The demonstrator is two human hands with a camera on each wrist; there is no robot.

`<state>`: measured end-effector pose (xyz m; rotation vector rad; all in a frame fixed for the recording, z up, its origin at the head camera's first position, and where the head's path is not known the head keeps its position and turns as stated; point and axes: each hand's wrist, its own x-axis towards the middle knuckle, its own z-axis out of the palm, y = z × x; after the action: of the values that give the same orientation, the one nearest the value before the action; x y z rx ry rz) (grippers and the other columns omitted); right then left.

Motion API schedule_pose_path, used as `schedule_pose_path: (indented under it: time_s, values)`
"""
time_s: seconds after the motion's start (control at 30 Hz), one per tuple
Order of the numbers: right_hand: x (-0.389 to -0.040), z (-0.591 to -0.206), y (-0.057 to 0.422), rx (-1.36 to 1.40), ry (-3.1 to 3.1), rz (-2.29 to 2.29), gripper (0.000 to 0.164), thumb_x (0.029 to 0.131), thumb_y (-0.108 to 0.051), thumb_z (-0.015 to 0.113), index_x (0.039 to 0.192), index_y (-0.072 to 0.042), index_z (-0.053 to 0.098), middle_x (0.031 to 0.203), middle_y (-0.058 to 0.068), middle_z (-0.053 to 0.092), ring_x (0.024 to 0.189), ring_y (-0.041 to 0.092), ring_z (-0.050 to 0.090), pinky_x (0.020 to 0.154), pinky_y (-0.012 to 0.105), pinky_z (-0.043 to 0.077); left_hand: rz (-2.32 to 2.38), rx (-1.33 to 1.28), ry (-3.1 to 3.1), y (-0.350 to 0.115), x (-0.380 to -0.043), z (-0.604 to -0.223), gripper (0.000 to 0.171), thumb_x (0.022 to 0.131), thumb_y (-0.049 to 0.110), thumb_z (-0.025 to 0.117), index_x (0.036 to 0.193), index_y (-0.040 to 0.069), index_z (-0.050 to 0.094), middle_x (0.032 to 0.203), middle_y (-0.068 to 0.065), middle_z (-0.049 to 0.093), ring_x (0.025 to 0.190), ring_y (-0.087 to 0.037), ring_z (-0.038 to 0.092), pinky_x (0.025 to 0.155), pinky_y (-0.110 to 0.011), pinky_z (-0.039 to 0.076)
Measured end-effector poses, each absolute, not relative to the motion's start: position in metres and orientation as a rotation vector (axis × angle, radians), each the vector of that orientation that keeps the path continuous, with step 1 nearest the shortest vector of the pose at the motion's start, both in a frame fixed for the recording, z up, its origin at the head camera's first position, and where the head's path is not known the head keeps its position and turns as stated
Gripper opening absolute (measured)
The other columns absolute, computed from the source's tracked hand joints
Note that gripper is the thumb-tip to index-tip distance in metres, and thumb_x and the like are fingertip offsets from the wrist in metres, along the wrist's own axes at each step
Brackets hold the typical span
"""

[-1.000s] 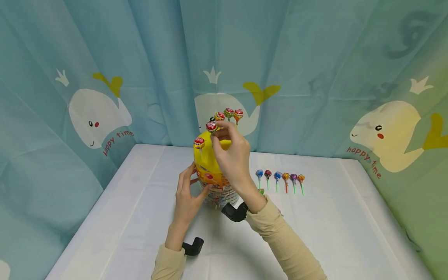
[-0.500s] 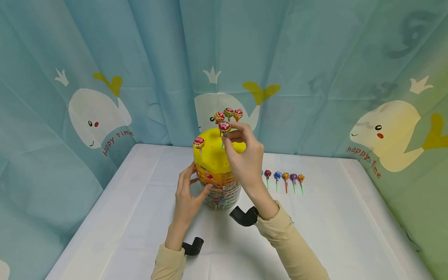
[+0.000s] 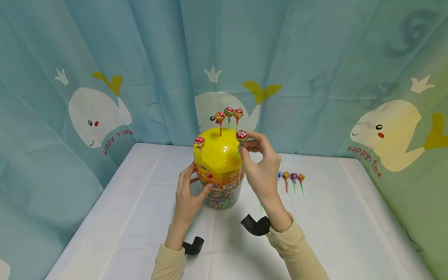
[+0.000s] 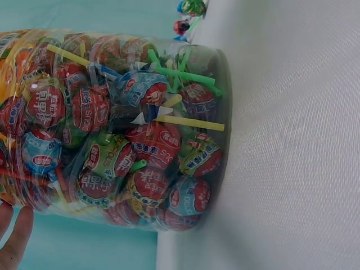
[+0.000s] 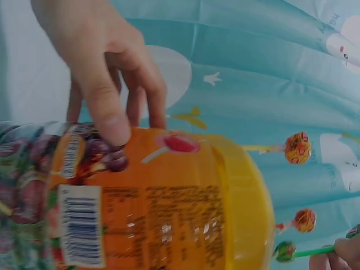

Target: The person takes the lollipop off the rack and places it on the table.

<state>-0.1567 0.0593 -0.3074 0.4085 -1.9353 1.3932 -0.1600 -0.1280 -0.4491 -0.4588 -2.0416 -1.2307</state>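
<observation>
A clear jar of wrapped lollipops [image 3: 224, 198] with an orange label stands upright on the table, topped by a domed yellow lid [image 3: 213, 153] with small holes. Several lollipops stick up from the lid, one at its left [image 3: 199, 142], others at the back. My left hand [image 3: 187, 198] grips the jar's left side, thumb in front; the right wrist view shows its fingers on the label. My right hand [image 3: 262, 161] pinches the stick of a red-and-green lollipop [image 3: 241, 136], head up, over the lid's right edge. Its green stick [image 5: 315, 251] points toward the lid.
A row of lollipops [image 3: 294, 177] lies on the white table [image 3: 350, 217] to the right, partly behind my right hand. Another green stick [image 3: 261, 207] shows beside my right wrist. A blue whale-print curtain [image 3: 157, 97] hangs behind the table.
My right hand has carried the red-and-green lollipop rightward and slightly down, from above the lid's middle to its right edge. My left hand keeps its grip on the jar.
</observation>
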Motion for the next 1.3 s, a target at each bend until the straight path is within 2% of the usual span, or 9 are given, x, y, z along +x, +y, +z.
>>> schedule_pose_path:
  time_s: [0.1,0.2,0.27,0.4,0.73,0.83,0.93,1.07,1.3]
  values:
    - [-0.154,-0.315,0.064,0.387,-1.944,1.383,0.029,0.084,0.002,0.068,0.112,-0.002,0.063,0.085,0.015,0.070,0.077,0.026,0.065,0.091,0.039,0.050,-1.226,-0.466,-2.032,-0.128,-0.160,-0.450,0.086,0.071,0.007,0.083,0.145,0.005,0.039,0.134,-0.016,0.049,0.120,-0.025,0.053,0.083,-0.043,0.058]
    - [-0.150,-0.323,0.070,0.356,-1.961,1.367,0.028,0.084,0.003,0.068,0.111,-0.002,0.063,0.086,0.014,0.070,0.078,0.025,0.065,0.089,0.035,0.049,-1.234,-0.470,-2.029,-0.128,-0.160,-0.450,0.086,0.070,0.006,0.083,0.145,0.004,0.039,0.134,-0.016,0.049,0.120,-0.025,0.053,0.083,-0.044,0.058]
    - [-0.148,-0.329,0.075,0.330,-1.976,1.352,0.028,0.084,0.003,0.068,0.111,-0.002,0.063,0.086,0.013,0.070,0.078,0.023,0.065,0.077,0.027,0.049,-1.233,-0.472,-2.029,-0.128,-0.160,-0.450,0.086,0.071,0.007,0.083,0.145,0.004,0.039,0.134,-0.016,0.049,0.120,-0.026,0.053,0.083,-0.044,0.058]
    - [-0.145,-0.340,0.085,0.292,-1.984,1.341,0.028,0.085,0.003,0.067,0.111,-0.003,0.064,0.084,0.013,0.070,0.076,0.020,0.064,0.070,0.020,0.044,-1.238,-0.479,-2.027,-0.128,-0.161,-0.449,0.084,0.073,0.008,0.082,0.145,0.005,0.039,0.135,-0.016,0.049,0.121,-0.027,0.052,0.084,-0.044,0.058]
    - [-0.142,-0.370,0.108,0.157,-2.060,1.349,0.030,0.081,0.005,0.070,0.109,-0.001,0.063,0.082,0.014,0.070,0.075,-0.003,0.056,0.081,0.020,0.046,-1.249,-0.487,-2.017,-0.128,-0.160,-0.448,0.083,0.074,0.009,0.081,0.145,0.005,0.038,0.135,-0.016,0.048,0.122,-0.027,0.052,0.084,-0.045,0.058]
    - [-0.142,-0.383,0.114,0.107,-2.107,1.354,0.030,0.080,0.007,0.071,0.109,0.000,0.063,0.082,0.015,0.070,0.074,-0.001,0.057,0.086,0.026,0.043,-1.255,-0.485,-2.025,-0.128,-0.160,-0.449,0.083,0.075,0.009,0.080,0.146,0.006,0.038,0.136,-0.016,0.048,0.122,-0.027,0.052,0.084,-0.045,0.058]
    - [-0.142,-0.397,0.121,0.069,-2.160,1.318,0.029,0.080,0.006,0.070,0.108,0.000,0.064,0.083,0.014,0.071,0.073,0.008,0.061,0.081,0.030,0.045,-1.255,-0.479,-2.032,-0.128,-0.160,-0.449,0.082,0.077,0.010,0.079,0.147,0.007,0.037,0.136,-0.016,0.048,0.122,-0.026,0.052,0.085,-0.045,0.058]
    - [-0.142,-0.415,0.129,0.020,-2.230,1.242,0.029,0.080,0.005,0.071,0.108,0.000,0.064,0.082,0.013,0.071,0.072,0.018,0.064,0.072,0.028,0.048,-1.248,-0.476,-2.032,-0.128,-0.160,-0.449,0.081,0.077,0.010,0.079,0.147,0.007,0.037,0.135,-0.016,0.048,0.122,-0.027,0.052,0.084,-0.045,0.058]
    - [-0.148,-0.436,0.143,-0.099,-2.355,1.229,0.030,0.079,0.003,0.072,0.108,-0.001,0.064,0.081,0.012,0.072,0.069,0.006,0.060,0.069,0.016,0.048,-1.248,-0.475,-2.033,-0.128,-0.160,-0.449,0.081,0.077,0.009,0.079,0.146,0.006,0.038,0.134,-0.016,0.048,0.122,-0.026,0.052,0.085,-0.045,0.058]
